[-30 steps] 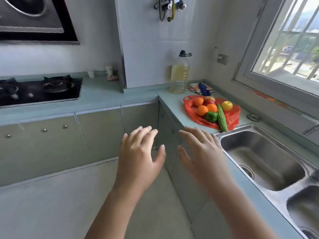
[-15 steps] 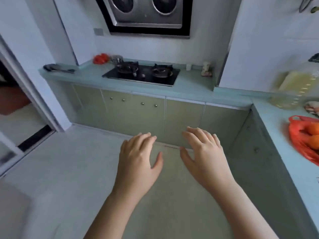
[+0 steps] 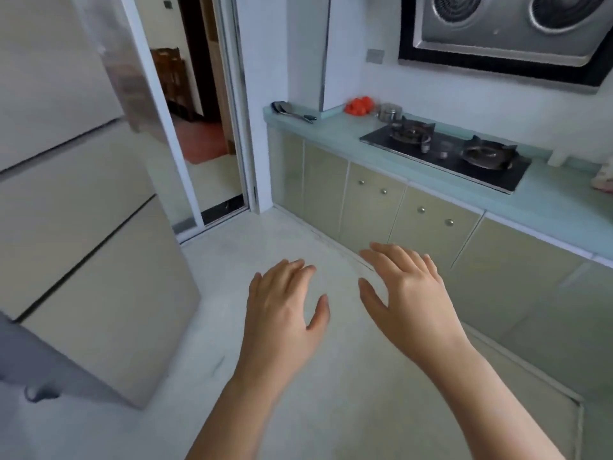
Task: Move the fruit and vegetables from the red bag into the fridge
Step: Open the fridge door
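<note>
A tall beige fridge [image 3: 76, 207] with all its doors shut fills the left side of the head view. My left hand [image 3: 285, 307] and my right hand [image 3: 406, 293] hover side by side over the pale floor, palms down, fingers spread, holding nothing. Both are to the right of the fridge and apart from it. The red bag with the fruit and vegetables is out of view.
A turquoise counter [image 3: 338, 132] with green cabinets runs along the right, carrying a black gas hob [image 3: 447, 151], a small red object [image 3: 358, 105], a metal pot [image 3: 389, 111] and a ladle [image 3: 292, 111]. An open doorway [image 3: 205, 127] lies behind the fridge.
The view has swung left, away from the sink and the red bag, past the hob to the fridge and doorway. My hands stay empty and spread in front of me.
</note>
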### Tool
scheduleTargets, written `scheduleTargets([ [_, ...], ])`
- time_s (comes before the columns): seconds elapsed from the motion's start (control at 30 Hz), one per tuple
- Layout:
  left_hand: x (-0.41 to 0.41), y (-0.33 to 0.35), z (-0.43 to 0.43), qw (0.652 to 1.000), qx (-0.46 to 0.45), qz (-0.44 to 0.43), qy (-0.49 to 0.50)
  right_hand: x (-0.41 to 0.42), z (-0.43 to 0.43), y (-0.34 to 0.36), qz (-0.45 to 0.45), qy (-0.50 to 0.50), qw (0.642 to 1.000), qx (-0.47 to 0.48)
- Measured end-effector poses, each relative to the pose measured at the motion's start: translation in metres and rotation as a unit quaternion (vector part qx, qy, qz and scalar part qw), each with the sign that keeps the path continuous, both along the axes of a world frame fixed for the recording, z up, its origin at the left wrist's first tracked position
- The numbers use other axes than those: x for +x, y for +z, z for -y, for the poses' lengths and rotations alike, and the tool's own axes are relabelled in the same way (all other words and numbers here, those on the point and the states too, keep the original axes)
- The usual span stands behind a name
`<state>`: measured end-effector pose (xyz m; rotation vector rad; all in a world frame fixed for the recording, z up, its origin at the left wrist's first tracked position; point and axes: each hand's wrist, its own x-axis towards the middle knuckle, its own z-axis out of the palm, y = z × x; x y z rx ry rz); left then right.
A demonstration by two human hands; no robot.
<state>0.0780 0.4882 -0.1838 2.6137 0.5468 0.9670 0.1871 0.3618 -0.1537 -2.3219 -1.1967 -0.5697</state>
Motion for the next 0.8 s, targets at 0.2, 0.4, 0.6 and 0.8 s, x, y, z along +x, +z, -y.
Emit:
scheduleTargets([
  [0.2,-0.072,0.002,-0.112,0.993,-0.006,-0.01,0.115,-0.047,-0.137,-0.001,0.008,0.102,0.995,0.0],
  [0.4,-0.142,-0.001,-0.196,0.975,-0.01,-0.018,0.222,-0.1,-0.25,-0.006,0.003,0.197,0.98,0.0],
  [0.6,-0.195,0.0,-0.25,0.949,-0.021,-0.001,0.314,-0.14,-0.335,-0.002,0.019,0.278,0.96,0.004],
  [0.8,-0.223,0.008,-0.308,0.922,-0.019,0.038,0.384,-0.162,-0.42,0.013,0.025,0.373,0.927,0.023],
])
